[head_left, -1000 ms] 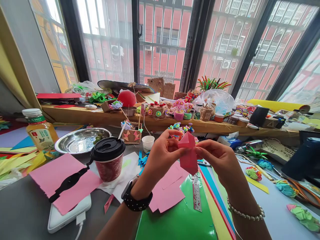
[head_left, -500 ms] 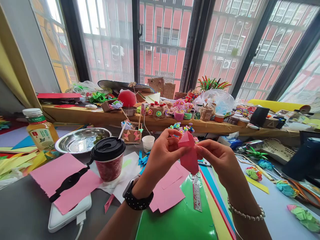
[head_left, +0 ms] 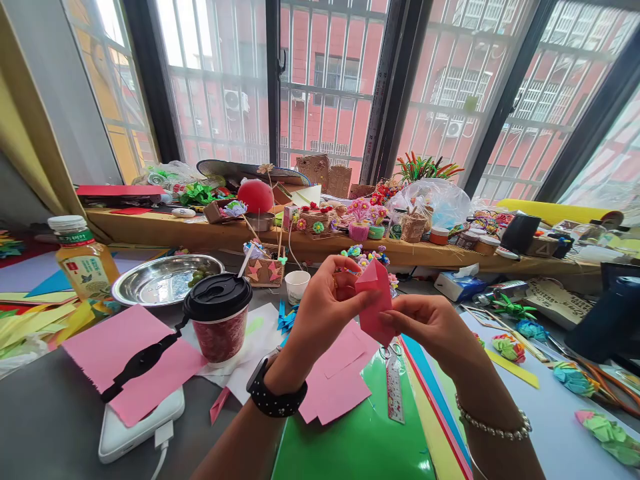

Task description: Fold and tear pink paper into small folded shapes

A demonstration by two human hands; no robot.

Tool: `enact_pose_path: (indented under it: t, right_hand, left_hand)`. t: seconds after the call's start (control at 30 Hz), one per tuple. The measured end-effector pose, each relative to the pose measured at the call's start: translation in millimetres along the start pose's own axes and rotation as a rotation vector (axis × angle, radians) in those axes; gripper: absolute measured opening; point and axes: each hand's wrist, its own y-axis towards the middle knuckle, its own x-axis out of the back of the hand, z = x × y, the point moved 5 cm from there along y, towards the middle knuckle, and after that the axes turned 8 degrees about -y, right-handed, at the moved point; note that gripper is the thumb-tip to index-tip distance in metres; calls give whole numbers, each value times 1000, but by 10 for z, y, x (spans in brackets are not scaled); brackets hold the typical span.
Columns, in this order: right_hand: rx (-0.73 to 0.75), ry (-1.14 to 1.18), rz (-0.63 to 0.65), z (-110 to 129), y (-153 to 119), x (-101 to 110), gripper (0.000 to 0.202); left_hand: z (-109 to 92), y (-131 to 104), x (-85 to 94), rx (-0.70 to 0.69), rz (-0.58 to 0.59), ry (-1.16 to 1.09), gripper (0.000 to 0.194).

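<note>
A folded piece of pink paper (head_left: pixel 374 300) is held up in front of me, its top coming to a point. My left hand (head_left: pixel 333 303) pinches its left side between thumb and fingers. At its lower right edge, my right hand (head_left: pixel 420 317) grips the paper with thumb and forefinger. Below lie loose pink paper sheets (head_left: pixel 336 393) on a shiny green folder (head_left: pixel 350 447). A small patterned ruler (head_left: pixel 394 393) rests on the folder, beside scissors whose handles (head_left: pixel 393 349) partly show beneath the folded paper.
To the left stand a lidded coffee cup (head_left: pixel 220 327), a metal plate (head_left: pixel 145 283) and a juice bottle (head_left: pixel 85 260). A white power bank (head_left: pixel 137 430) lies under a pink sheet (head_left: pixel 120 347). Crumpled paper pieces (head_left: pixel 575 380) lie at right. Crafts crowd the windowsill (head_left: pixel 175 230).
My right hand has slid down from the paper's upper right side to its lower right edge. The left hand keeps its hold, and the paper has turned slightly.
</note>
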Motion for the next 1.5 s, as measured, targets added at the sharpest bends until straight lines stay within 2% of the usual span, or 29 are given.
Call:
enact_pose_path:
  t: [0.23, 0.43, 0.67, 0.83, 1.0, 1.27, 1.5]
  right_hand:
    - [-6, -59, -45, 9, -7, 13, 21]
    - [15, -109, -74, 0, -17, 14, 19]
    - [19, -73, -7, 69, -30, -7, 16]
    - [100, -45, -217, 129, -44, 131, 16]
    - [179, 12, -203, 107, 2, 115, 8]
    - [88, 285, -163, 26, 39, -12, 9]
    - [134, 182, -264, 105, -8, -25, 11]
  left_hand:
    - [-13, -7, -9, 15, 9, 17, 36]
    - [-1, -22, -77, 30, 28, -1, 38]
    - [-29, -21, -45, 8, 16, 21, 37]
    - [-8, -27, -56, 37, 62, 84, 37]
    - [3, -39, -91, 9, 58, 168, 34]
    - [-43, -58, -71, -49, 20, 205, 30]
    - [-27, -53, -79, -58, 15, 239, 31]
